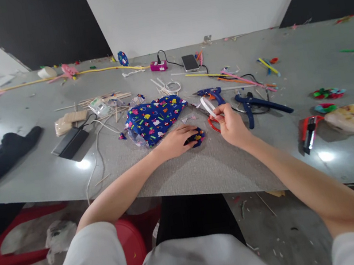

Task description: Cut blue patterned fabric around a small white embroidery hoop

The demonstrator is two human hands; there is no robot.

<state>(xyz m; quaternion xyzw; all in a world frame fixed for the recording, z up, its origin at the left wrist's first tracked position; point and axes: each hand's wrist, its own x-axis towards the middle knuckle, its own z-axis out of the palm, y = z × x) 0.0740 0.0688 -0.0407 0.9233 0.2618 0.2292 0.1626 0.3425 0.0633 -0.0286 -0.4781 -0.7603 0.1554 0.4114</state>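
Observation:
My left hand (pixel 178 141) rests at the table's middle, its fingers curled over a small round piece of blue patterned fabric (pixel 200 136). Just to the right, my right hand (pixel 232 127) is closed, pinching a thin white ring (pixel 207 107) that looks like a narrow roll of tape. Beside that hand shows the red handle of scissors (pixel 212 125); their blades are mostly hidden. A larger piece of the same blue fabric (pixel 158 120) lies beyond my left hand. Behind the white ring is a blue glue gun (pixel 213 93).
Dark blue pliers-like cutters (pixel 260 104) and a red utility knife (pixel 310 133) lie to the right. A black adapter box (pixel 73 142) and wooden sticks (pixel 101 99) are on the left. Further back are a phone (pixel 190 62) and a magenta power block (pixel 158 66) with cords.

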